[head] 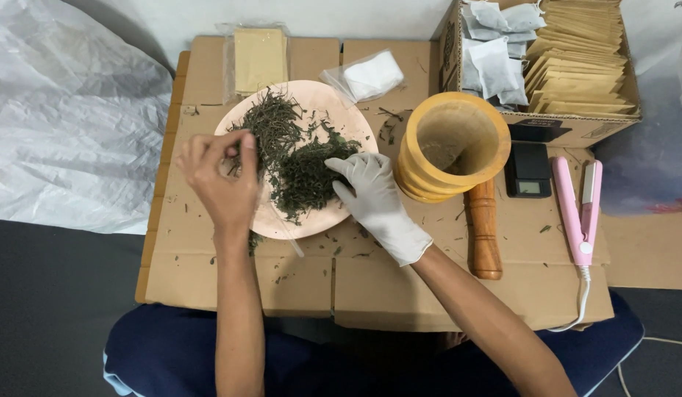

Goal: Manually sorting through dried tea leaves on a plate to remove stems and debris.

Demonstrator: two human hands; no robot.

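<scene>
Dried herbs (297, 158): a loose dark-green pile on the pink plate (348, 117), stems at the plate's left part, crumbled leaves in its middle.
Left hand (219, 176): bare, over the left rim of the plate, its fingertips pinched together on a few stems.
Right hand (370, 195): in a white glove, at the plate's right side, fingers curled and pressing on the leaf pile.
Progress: most herbs lie on the plate; sorting seems only partly done.
Wooden mortar (451, 143): just right of the plate, tilted, with little inside that I can see.
Pestle (484, 228): right of the plate, below the mortar.
Cardboard box (569, 66): far right of the plate, filled with brown envelopes and white sachets.
Counter (400, 272): flat cardboard under the plate, with scattered herb crumbs.
</scene>
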